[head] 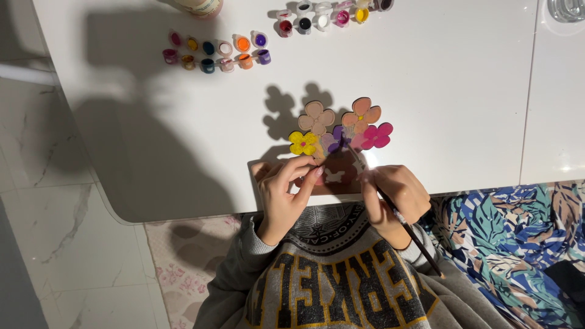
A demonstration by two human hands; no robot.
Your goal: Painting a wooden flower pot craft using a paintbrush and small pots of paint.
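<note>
A wooden flower cutout [341, 131] stands at the near edge of the white table [426, 79]. It has a yellow, a purple and a pink painted bloom and two bare wood blooms above. My left hand [285, 192] grips its lower left part near the brown base. My right hand [395, 201] holds a thin dark paintbrush [408, 228], its tip touching the cutout below the purple bloom. The handle slants down to the right over my grey sleeve.
A strip of open paint pots [216, 52] lies at the back left, another strip [323, 15] at the back middle. A jar base [200, 6] and a glass [567, 9] sit at the far edge. A patterned fabric [518, 244] lies at right, marble floor at left.
</note>
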